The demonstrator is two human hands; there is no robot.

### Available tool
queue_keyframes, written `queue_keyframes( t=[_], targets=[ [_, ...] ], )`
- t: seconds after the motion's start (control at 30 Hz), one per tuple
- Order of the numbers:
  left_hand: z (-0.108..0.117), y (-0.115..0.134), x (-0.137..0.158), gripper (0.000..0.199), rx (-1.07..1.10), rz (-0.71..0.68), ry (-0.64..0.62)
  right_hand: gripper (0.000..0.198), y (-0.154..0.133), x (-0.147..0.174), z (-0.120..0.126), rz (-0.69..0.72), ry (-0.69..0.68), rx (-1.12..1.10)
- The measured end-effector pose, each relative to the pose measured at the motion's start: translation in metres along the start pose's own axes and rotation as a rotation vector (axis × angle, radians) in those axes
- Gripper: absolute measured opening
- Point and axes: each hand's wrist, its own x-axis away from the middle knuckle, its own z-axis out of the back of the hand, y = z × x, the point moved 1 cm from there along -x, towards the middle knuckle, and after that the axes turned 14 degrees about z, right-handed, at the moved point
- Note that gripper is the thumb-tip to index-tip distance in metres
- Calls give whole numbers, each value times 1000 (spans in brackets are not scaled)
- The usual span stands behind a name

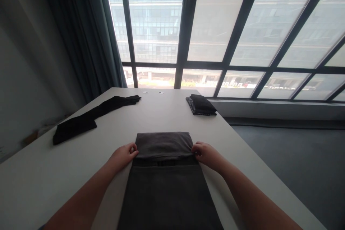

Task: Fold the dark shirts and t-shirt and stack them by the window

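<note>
A dark grey garment lies flat on the white table in front of me, running toward the lower edge of the view. Its far end is folded over into a lighter grey band; I cannot tell what kind of garment it is. My left hand pinches the left edge of that folded band. At the band's right edge, my right hand pinches the cloth in the same way, thumb against fingers. Between the two hands the folded part looks slightly creased near its lower edge.
Black trousers or leggings lie stretched along the left side of the white table. Near the right edge sits a small stack of folded dark clothes. Two small white pieces rest at the far end, with windows and a curtain behind.
</note>
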Motion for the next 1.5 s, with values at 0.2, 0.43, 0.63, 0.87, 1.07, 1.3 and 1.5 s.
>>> queue_keyframes(
  t=[0.2,0.43,0.63,0.87,1.07,1.3,1.5],
  targets=[
    [0,0,-2,17,125,30,33,33,5,4,-7,-13,68,-63],
    [-1,-4,-7,33,380,100,-104,25,0,3,-5,-48,155,-92],
    [-1,-5,-9,45,470,106,-242,26,0,1,-8,-97,94,-55],
    [3,-7,-5,28,138,-50,7,36,-1,6,-4,-25,2,54],
    [-12,15,-13,37,31,-352,328,37,-18,-13,-2,89,228,178],
    [-63,20,-39,57,-171,-351,137,67,-7,-37,-45,32,-41,142],
    [-69,-4,-57,57,-64,-245,257,70,15,-36,-54,-145,3,124]
  ],
)
